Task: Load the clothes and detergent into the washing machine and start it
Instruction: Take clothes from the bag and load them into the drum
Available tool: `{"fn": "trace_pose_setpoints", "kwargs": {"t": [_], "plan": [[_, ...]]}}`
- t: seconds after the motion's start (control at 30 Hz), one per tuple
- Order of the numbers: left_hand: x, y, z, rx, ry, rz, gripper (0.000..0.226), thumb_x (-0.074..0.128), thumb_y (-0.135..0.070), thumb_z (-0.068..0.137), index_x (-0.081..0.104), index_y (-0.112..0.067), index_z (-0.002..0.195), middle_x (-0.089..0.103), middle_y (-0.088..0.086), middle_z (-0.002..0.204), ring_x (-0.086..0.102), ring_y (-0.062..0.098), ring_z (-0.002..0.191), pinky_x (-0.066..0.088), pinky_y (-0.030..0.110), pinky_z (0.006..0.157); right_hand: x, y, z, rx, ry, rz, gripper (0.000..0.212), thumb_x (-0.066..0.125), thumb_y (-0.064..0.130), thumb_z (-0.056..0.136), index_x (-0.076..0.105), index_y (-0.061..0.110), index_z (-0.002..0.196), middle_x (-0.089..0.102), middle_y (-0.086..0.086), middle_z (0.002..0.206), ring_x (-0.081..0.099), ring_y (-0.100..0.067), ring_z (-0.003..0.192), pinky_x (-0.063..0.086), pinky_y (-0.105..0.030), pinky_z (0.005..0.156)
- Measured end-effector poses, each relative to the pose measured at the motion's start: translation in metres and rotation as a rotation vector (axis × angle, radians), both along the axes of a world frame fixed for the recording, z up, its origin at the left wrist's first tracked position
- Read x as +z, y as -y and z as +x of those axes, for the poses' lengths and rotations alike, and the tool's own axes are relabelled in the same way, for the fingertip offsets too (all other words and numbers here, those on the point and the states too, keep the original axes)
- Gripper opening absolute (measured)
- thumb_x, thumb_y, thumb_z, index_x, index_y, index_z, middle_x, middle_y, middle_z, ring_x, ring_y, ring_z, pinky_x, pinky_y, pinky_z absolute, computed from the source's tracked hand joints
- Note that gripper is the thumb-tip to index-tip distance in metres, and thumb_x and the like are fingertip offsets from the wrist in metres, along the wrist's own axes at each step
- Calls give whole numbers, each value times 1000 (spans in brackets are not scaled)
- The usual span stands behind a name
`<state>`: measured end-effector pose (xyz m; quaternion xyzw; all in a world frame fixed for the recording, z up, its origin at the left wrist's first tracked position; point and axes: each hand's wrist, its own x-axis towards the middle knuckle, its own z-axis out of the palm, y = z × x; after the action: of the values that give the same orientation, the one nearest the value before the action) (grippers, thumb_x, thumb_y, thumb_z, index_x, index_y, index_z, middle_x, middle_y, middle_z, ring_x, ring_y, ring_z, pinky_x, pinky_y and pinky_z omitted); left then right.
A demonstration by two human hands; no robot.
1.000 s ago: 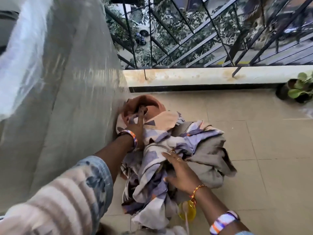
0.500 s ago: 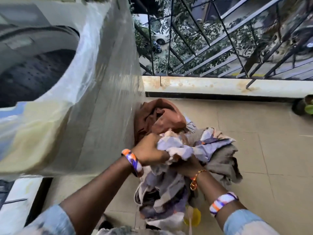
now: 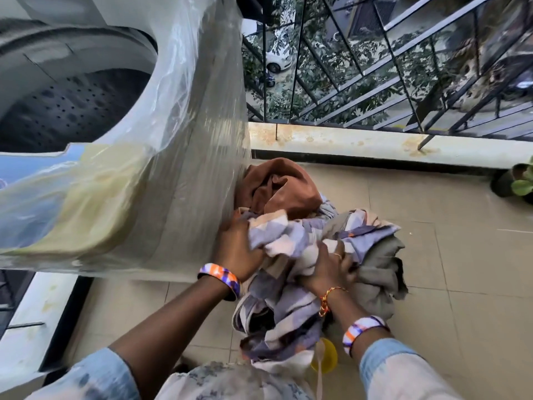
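Left hand: fingers curled shut on the near-left side of the bundle of clothes. Right hand: fingers spread, then closed down into the same bundle from the near-right; ring visible on one finger. Both wrists wear striped bangles; right wrist also has a thin orange thread.

Bundle sits between and beyond the two hands, beside the washing machine. Purple-and-cream patterned cloth trails down from the hands towards the person, so the long axis runs roughly from the far rust-brown garment back to the near hanging end. Grey-green fabric bulges just right of the right hand.

Left of the left hand: machine's side wall under clear plastic wrap, touching the brown garment. Perforated drum open, up and left.

Yellow object partly hidden under the hanging cloth.

No readable writing or brand.
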<state>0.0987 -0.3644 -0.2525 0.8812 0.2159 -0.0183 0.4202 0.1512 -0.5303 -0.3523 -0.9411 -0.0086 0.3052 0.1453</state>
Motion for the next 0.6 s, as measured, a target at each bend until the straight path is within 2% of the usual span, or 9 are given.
{"fn": "trace_pose_setpoints", "kwargs": {"t": [0.07,0.17,0.27,0.33,0.4,0.43,0.5,0.53,0.6], "plan": [[-12,-7,-9,26,25,8,58,57,-12,69,51,-17,127,63,5,120,60,22,109,30,1,71,-6,15,-9,-4,71,8,62,64,39,71,44,24,128,24,-13,144,20,-36,134,28,-44,105],[-26,-11,-20,0,28,-22,63,60,-4,69,47,-20,128,62,0,119,62,18,104,37,-4,73,-15,26,-22,-67,105,239,42,51,20,64,67,3,98,63,-24,109,56,-35,108,41,-32,88],[-31,-11,-24,-9,40,-172,62,56,-27,66,44,-17,126,58,2,119,62,18,105,51,27,91,1,21,-22,-290,149,561,13,57,3,71,66,6,81,67,-13,80,60,-22,82,40,-19,66],[-35,-10,-23,-14,-20,-132,66,59,-27,67,40,-14,129,50,7,127,57,24,112,48,40,96,25,9,-22,-340,141,721,22,59,-6,72,65,13,83,66,-6,82,58,-18,82,46,-27,72],[-31,-6,-20,0,-217,-41,78,66,-16,70,28,-4,138,41,17,139,49,31,124,42,41,104,54,-3,-19,-420,116,945,24,58,1,68,66,21,81,67,-1,85,59,-16,83,50,-34,79],[-24,-2,-19,8,-259,-126,77,67,-13,73,28,-1,138,43,19,137,53,25,122,44,33,102,70,-7,-16,-454,95,1051,25,55,5,66,67,22,79,67,3,84,59,-15,83,50,-32,79],[0,7,-15,33,-165,-499,44,60,-2,84,43,-1,124,63,13,107,67,1,83,52,14,75,97,-14,-9,-443,34,1233,25,52,4,71,67,22,80,67,10,80,59,-10,80,49,-26,79],[13,11,-12,38,-94,-627,27,51,6,87,50,0,113,69,7,86,65,-4,62,51,9,61,110,-18,-6,-414,-4,1313,25,51,1,76,66,21,80,67,11,79,59,-6,79,49,-23,80],[43,14,-5,75,62,-1064,10,57,1,80,57,-1,90,70,1,59,62,-3,49,49,8,50,134,-29,-1,-339,-74,1458,29,50,0,78,66,23,80,68,4,89,60,-10,88,48,-26,88]]}}
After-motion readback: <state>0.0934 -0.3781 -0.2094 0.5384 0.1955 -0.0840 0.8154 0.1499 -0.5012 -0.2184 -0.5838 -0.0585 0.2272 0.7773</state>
